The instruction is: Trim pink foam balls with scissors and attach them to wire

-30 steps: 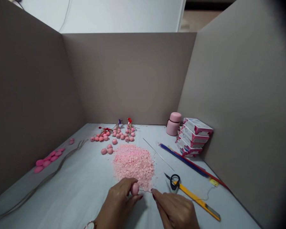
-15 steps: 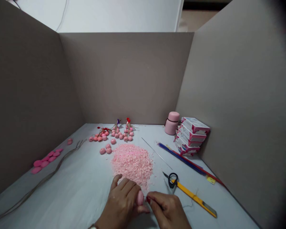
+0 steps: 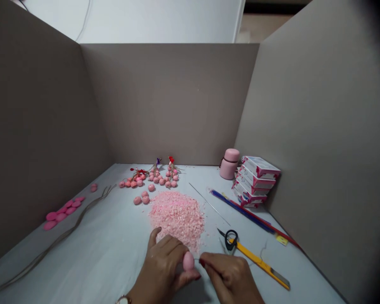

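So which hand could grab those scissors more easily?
Right, probably. The right hand is beside the scissors, on their side, while the left hand is busy holding the pink ball.

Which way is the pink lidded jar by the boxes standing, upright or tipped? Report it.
Upright: the pink jar stands on its base on the table, lid on top.

Pale table (image 3: 98, 257) w/ pink flake pile (image 3: 177, 213), scissors (image 3: 230, 237), yellow cutter (image 3: 261, 265), boxes (image 3: 256, 181), pink discs (image 3: 63, 213)

At the bottom of the frame, the left hand (image 3: 164, 266) wears a gold-toned wristwatch (image 3: 123, 299) at its wrist; the right hand (image 3: 231, 276) shows a red-painted fingernail (image 3: 202, 262).
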`<action>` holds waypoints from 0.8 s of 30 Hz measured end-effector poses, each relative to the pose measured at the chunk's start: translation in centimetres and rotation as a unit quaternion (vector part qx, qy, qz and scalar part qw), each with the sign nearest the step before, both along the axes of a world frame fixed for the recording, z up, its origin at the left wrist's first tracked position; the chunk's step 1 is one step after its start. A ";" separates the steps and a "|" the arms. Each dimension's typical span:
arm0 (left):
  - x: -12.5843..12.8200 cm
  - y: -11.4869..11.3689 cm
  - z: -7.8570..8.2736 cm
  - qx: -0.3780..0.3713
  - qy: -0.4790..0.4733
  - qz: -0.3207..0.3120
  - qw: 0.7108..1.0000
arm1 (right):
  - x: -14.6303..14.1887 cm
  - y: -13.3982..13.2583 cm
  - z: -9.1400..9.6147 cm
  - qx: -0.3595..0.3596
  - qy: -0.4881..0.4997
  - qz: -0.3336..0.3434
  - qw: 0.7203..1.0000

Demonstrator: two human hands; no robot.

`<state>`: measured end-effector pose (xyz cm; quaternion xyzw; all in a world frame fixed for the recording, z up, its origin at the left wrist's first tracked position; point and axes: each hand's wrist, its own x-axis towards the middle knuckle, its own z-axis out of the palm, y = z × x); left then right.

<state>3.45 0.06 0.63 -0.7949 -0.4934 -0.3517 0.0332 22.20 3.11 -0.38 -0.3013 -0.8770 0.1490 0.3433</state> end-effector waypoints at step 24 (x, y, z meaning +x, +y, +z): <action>0.6 0.3 -0.1 0.076 -0.018 0.000 0.997 | 0.0 -0.2 0.3 -0.017 -0.034 -0.007 0.999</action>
